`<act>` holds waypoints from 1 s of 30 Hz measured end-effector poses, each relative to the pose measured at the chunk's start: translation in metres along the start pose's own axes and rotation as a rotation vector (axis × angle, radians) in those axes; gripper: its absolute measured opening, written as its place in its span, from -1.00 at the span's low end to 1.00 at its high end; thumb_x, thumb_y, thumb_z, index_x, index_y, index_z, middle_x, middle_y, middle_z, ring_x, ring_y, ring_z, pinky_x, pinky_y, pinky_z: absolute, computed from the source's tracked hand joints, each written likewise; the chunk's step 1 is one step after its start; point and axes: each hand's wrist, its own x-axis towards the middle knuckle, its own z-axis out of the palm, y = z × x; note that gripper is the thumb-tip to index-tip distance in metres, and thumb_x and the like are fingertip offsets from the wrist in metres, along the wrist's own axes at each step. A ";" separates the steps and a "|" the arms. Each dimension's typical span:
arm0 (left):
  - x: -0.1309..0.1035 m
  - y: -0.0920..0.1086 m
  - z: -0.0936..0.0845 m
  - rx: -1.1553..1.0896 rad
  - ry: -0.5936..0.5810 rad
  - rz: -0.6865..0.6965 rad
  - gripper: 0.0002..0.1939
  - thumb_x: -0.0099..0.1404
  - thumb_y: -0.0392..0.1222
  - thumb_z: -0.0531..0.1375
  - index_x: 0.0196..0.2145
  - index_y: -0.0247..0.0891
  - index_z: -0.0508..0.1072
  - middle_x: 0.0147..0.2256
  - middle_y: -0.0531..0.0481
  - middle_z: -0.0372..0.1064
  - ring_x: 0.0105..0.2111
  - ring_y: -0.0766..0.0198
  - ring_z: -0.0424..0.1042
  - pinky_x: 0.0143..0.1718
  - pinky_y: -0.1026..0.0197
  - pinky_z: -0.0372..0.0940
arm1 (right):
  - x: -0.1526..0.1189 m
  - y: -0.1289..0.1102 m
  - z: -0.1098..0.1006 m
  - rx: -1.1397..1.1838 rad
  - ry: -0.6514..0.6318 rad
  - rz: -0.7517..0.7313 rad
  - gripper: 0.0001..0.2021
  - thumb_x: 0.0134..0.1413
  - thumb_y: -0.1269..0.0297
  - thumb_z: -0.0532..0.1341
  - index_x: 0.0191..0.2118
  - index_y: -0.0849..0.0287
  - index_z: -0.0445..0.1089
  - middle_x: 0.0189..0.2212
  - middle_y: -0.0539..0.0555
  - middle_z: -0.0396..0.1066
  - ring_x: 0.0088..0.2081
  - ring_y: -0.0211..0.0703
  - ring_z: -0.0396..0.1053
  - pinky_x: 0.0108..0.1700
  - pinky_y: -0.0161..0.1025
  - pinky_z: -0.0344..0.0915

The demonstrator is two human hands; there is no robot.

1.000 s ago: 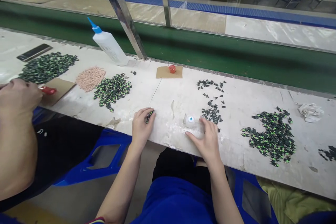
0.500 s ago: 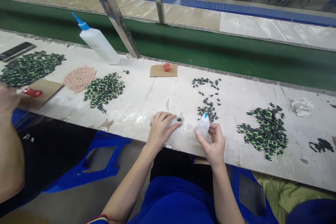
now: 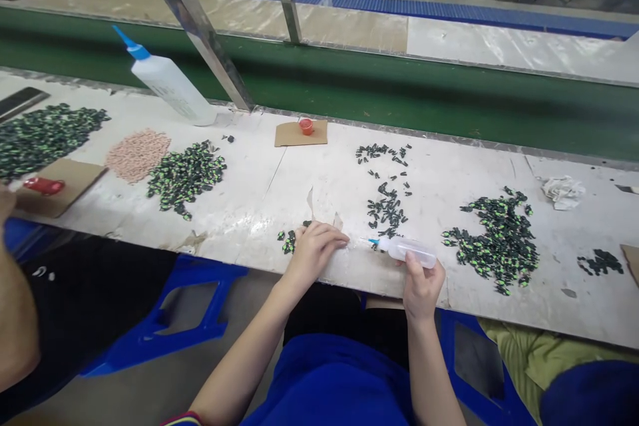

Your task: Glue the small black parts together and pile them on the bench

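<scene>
My right hand (image 3: 423, 285) grips a small translucent glue bottle (image 3: 412, 251), which lies nearly level with its blue nozzle pointing left. Close to that nozzle, my left hand (image 3: 315, 247) rests low on the white worktable (image 3: 249, 213), its fingers closed together; whatever they pinch is hidden. A few black-and-green pieces (image 3: 287, 241) lie beside the left hand's outer edge. Thin scraps of clear film (image 3: 338, 220) stick up just behind its fingers. Loose small black parts (image 3: 387, 210) are scattered beyond the bottle.
Piles of black-and-green pieces (image 3: 499, 239) lie to the right and left, with a pink pile (image 3: 137, 154) between two left ones. A large bottle (image 3: 174, 90) stands tilted-looking near a metal post (image 3: 200, 33). A red cup (image 3: 306, 126) sits on cardboard. At left, a co-worker's arm (image 3: 17, 319) shows.
The bottle has gone from upright to nearly level, its nozzle now toward my left hand. My left hand has turned over the small dark piece, hiding it. The view has shifted slightly.
</scene>
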 end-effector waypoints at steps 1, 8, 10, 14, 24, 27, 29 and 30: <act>-0.003 0.000 0.001 -0.036 0.003 -0.013 -0.85 0.33 -0.23 0.18 -0.35 -0.10 0.56 -0.30 0.05 0.56 -0.21 0.17 0.42 -0.16 0.05 0.09 | -0.001 0.000 0.001 -0.025 -0.005 -0.006 -0.78 -0.07 0.13 0.32 -0.44 0.21 0.45 -0.52 0.05 0.48 -0.48 -0.15 0.42 -0.45 -0.25 0.34; -0.016 -0.011 0.000 0.035 0.082 0.013 -0.95 0.22 -0.12 0.29 -0.35 -0.08 0.56 -0.29 -0.01 0.56 -0.16 0.06 0.36 -0.13 -0.01 0.13 | -0.012 0.003 0.007 -0.236 -0.056 -0.109 -0.75 -0.03 0.14 0.28 -0.26 0.20 0.45 -0.45 0.07 0.51 -0.46 -0.12 0.46 -0.45 -0.25 0.38; -0.017 -0.011 -0.003 0.032 0.056 0.040 -0.89 0.22 -0.15 0.29 -0.26 -0.08 0.56 -0.24 -0.02 0.56 -0.13 0.06 0.37 -0.11 0.00 0.14 | -0.015 0.003 0.009 -0.302 -0.082 -0.141 -0.79 -0.03 0.15 0.28 -0.31 0.18 0.44 -0.49 0.04 0.49 -0.51 -0.16 0.43 -0.48 -0.27 0.36; -0.017 -0.010 -0.003 -0.028 0.026 0.007 -0.84 0.22 -0.21 0.29 -0.21 -0.07 0.54 -0.26 0.03 0.58 -0.16 0.11 0.43 -0.11 0.01 0.15 | -0.018 0.004 0.014 -0.408 -0.094 -0.178 -0.83 -0.02 0.16 0.27 -0.35 0.16 0.42 -0.55 -0.01 0.45 -0.56 -0.19 0.38 -0.50 -0.27 0.35; -0.016 -0.011 0.001 -0.094 0.072 -0.047 -0.84 0.18 -0.17 0.32 -0.24 -0.08 0.55 -0.34 0.06 0.58 -0.28 0.15 0.52 -0.13 0.01 0.19 | -0.018 0.006 0.017 -0.506 -0.168 -0.241 -0.86 0.03 0.20 0.25 -0.35 0.15 0.42 -0.52 0.00 0.45 -0.53 -0.19 0.38 -0.46 -0.27 0.36; -0.016 -0.011 0.001 -0.089 0.073 -0.048 -0.84 0.17 -0.15 0.33 -0.24 -0.08 0.55 -0.35 0.06 0.58 -0.29 0.15 0.53 -0.12 0.00 0.19 | -0.017 0.006 0.018 -0.511 -0.170 -0.249 -0.86 0.03 0.20 0.24 -0.35 0.15 0.42 -0.53 0.00 0.45 -0.54 -0.20 0.38 -0.46 -0.27 0.36; -0.016 -0.011 0.001 -0.086 0.071 -0.049 -0.84 0.17 -0.15 0.33 -0.25 -0.07 0.56 -0.35 0.06 0.57 -0.30 0.16 0.53 -0.13 0.00 0.20 | -0.016 0.006 0.018 -0.515 -0.173 -0.252 -0.86 0.04 0.19 0.24 -0.36 0.16 0.42 -0.53 0.00 0.45 -0.54 -0.20 0.38 -0.46 -0.27 0.37; -0.016 -0.011 0.001 -0.084 0.071 -0.049 -0.85 0.17 -0.14 0.33 -0.25 -0.07 0.56 -0.35 0.06 0.57 -0.30 0.16 0.53 -0.13 0.00 0.20 | -0.016 0.006 0.018 -0.518 -0.176 -0.250 -0.86 0.04 0.19 0.24 -0.36 0.15 0.42 -0.53 0.00 0.46 -0.54 -0.20 0.38 -0.46 -0.27 0.37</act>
